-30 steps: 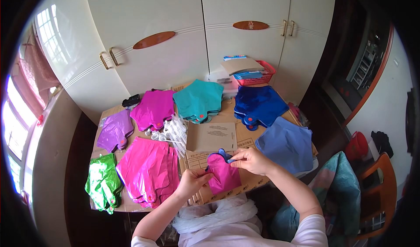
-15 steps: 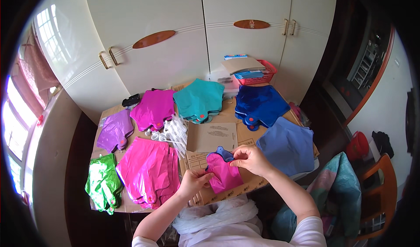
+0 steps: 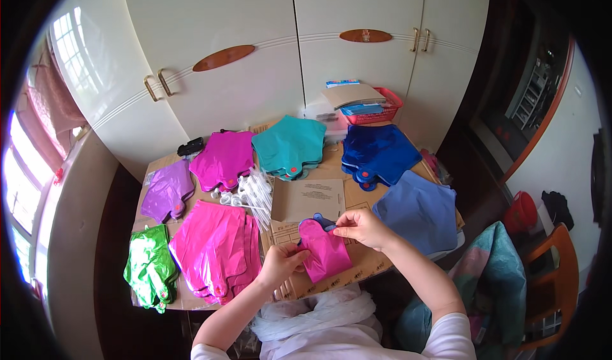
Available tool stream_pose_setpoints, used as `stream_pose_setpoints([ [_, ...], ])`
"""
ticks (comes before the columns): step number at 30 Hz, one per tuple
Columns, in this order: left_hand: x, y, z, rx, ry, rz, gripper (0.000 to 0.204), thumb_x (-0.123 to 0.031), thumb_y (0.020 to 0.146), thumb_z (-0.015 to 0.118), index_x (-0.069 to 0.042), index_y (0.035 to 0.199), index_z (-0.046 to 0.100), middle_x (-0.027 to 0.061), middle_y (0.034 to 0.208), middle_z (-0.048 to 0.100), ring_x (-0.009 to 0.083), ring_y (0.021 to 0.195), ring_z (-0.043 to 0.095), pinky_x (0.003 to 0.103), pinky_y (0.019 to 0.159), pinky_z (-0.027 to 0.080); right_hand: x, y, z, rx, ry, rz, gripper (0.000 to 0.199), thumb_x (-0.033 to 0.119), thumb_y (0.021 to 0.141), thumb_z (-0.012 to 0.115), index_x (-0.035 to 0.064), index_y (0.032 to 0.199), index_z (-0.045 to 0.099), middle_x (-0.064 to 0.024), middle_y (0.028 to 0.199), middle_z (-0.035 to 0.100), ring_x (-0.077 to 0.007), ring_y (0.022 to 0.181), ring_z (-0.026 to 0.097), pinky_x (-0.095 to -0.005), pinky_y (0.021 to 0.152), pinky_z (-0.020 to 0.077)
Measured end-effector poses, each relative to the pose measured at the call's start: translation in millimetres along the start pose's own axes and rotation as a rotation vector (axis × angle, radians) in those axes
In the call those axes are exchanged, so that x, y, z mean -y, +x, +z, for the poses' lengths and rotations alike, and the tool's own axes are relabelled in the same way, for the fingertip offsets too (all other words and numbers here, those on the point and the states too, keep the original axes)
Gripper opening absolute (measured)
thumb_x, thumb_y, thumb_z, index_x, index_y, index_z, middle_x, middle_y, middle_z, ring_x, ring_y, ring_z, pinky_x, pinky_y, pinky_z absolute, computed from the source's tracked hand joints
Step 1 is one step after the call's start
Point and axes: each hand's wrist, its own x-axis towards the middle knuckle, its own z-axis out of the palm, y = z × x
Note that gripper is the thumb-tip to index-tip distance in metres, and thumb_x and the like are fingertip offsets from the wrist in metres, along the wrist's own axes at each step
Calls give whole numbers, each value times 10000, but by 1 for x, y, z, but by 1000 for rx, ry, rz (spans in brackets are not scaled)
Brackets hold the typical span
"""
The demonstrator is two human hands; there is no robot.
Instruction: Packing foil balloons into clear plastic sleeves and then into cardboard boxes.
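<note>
Between my hands is a small folded bundle of flat foil balloons (image 3: 324, 258), bright pink on top with blue edges and a rounded blue tab showing at its far end. My left hand (image 3: 284, 262) pinches its left edge. Thumb and fingers of my right hand (image 3: 361, 228) grip the upper right corner. Just beyond the bundle lies a flat brown cardboard piece (image 3: 308, 202) with small print. To the right is a stack of light blue foil balloons (image 3: 417, 212); left of my left hand spreads a hot pink stack (image 3: 213, 248).
Around the cardboard-covered table lie green (image 3: 150, 264), purple (image 3: 167, 191), magenta (image 3: 223, 159), teal (image 3: 291, 144) and dark blue (image 3: 380, 153) foil balloon stacks. White plastic sticks (image 3: 256, 194) form a pile mid-table. A red basket (image 3: 394, 107) stands at the back; a wooden chair (image 3: 564, 264) is at right.
The pink foil has been smoothed and shifted slightly, covering more of the blue beneath. My right hand has moved a little left with its corner; both hands keep their grip.
</note>
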Motion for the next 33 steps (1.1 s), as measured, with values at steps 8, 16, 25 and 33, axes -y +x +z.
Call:
stream_pose_setpoints([
  [8,-6,27,-19,-25,435,39,197,-159,788,672,14,879,649,68,723,653,88,676,615,246,581,502,-1,19,-2,-52,-307,-21,164,64,791,665,-14,919,598,-75,820,660,-91,729,601,-239,638,470],
  [16,-12,32,-15,-43,853,306,204,-187,726,675,-5,812,643,111,704,653,244,664,645,316,642,514,-11,45,-3,51,-916,-123,204,69,749,647,28,947,620,-120,886,659,-275,827,632,-356,719,486],
  [25,0,28,-7,-118,1073,432,240,-232,730,657,-19,765,550,130,718,591,304,714,610,398,642,498,-22,38,1,44,-1106,-571,98,13,765,507,61,841,546,-87,861,584,-279,849,593,-381,721,486],
  [33,6,11,12,-158,1405,883,83,-90,703,585,-51,736,519,86,718,511,249,691,560,338,576,496,-33,34,6,-37,-1383,-795,50,94,787,511,65,824,530,-51,852,573,-221,872,594,-349,704,500],
])
